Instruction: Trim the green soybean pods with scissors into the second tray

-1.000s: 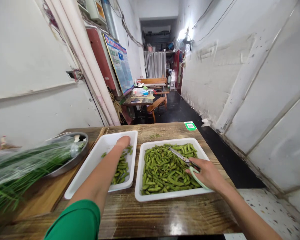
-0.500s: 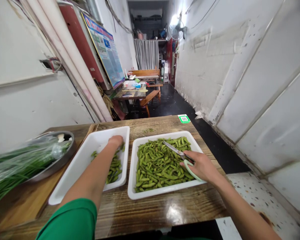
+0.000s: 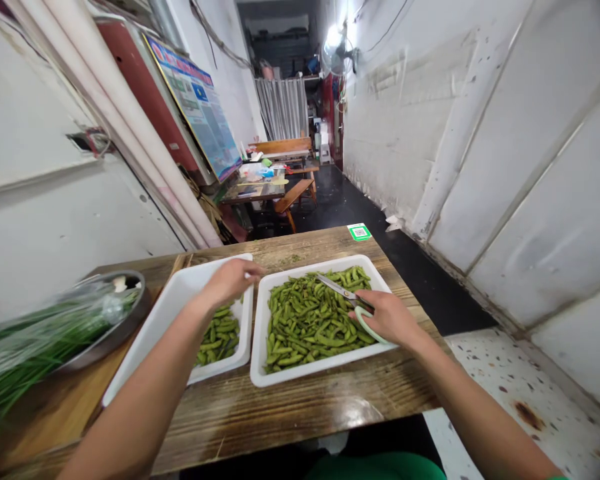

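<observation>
Over the full tray (image 3: 259, 333), the person's right hand (image 3: 389, 315) grips a pair of scissors (image 3: 337, 288), fingers in the pale green handle, blades lying over the green bean pods (image 3: 310, 327) and pointing toward the tray's far side. The tray itself sits on the wooden tabletop (image 3: 280, 417), heaped nearly all across with pods.

Just off the full tray's far left corner, the left hand (image 3: 230, 279) hangs with bent fingers; whether anything is pinched between them cannot be told. Beneath it, close to the left of the full tray, stands a second white tray (image 3: 165, 307) with a smaller pile of pods (image 3: 220, 335).

Farther left of the full tray, long green stalks (image 3: 25, 393), partly in clear plastic, lie across a metal bowl (image 3: 145, 303) on a wooden board (image 3: 65, 407). Beyond the full tray are a few green scraps (image 3: 293, 259) and a green-and-white sticker (image 3: 360, 231).
</observation>
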The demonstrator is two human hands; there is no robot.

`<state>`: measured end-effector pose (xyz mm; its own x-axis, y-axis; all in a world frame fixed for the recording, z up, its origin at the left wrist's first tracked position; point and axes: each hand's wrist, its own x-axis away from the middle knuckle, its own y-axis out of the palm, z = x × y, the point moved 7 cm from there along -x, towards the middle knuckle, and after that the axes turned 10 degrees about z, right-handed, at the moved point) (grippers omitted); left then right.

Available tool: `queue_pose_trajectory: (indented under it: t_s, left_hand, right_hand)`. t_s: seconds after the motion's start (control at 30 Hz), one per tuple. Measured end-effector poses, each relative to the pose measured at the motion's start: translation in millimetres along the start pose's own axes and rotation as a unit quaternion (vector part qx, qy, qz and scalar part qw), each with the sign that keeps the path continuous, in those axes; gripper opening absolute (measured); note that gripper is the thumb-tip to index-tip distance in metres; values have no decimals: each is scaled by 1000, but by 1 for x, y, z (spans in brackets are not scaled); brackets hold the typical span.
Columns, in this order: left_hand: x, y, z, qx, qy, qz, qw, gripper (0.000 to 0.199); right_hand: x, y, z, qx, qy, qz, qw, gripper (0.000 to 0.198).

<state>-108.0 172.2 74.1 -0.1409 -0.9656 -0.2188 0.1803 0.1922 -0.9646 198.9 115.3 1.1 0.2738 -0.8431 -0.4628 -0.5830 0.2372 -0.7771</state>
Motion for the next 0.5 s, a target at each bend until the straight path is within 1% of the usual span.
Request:
queue_pose_trajectory:
  t_s: [0.03, 0.07, 0.1, 0.13, 0.17, 0.2, 0.3, 0.4, 0.5]
  left_hand:
    - [6, 9, 23, 33, 66, -48, 996, 32]
    - [11, 17, 40, 42, 93, -78, 992, 32]
    - [13, 26, 48, 25, 84, -92, 992, 30]
    - [13, 35, 51, -11, 49, -87, 995, 27]
    - [12, 42, 49, -55, 0, -72, 996, 24]
    - [10, 49, 49, -86, -35, -57, 994, 23]
    - [7, 67, 51, -119, -90, -29, 988, 24]
    - [6, 70, 52, -110, -122, -6, 986, 25]
    - [12, 63, 55, -66, -131, 22, 989, 21]
  right_hand:
    - [0, 0, 0, 3, -1, 4, 1000, 36]
    - [0, -1, 0, 6, -1, 10, 1000, 36]
    - [0, -2, 0, 9, -3, 14, 1000, 36]
    - [0, -2, 0, 12, -6, 16, 1000, 35]
    - [0, -3, -1, 17, -9, 14, 1000, 34]
    - [-1, -3, -2, 24, -11, 11, 1000, 32]
    - [-1, -6, -4, 42, -12, -1, 999, 30]
    - [-1, -8, -5, 49, -10, -13, 999, 31]
    - [-1, -10, -6, 48, -7, -20, 999, 31]
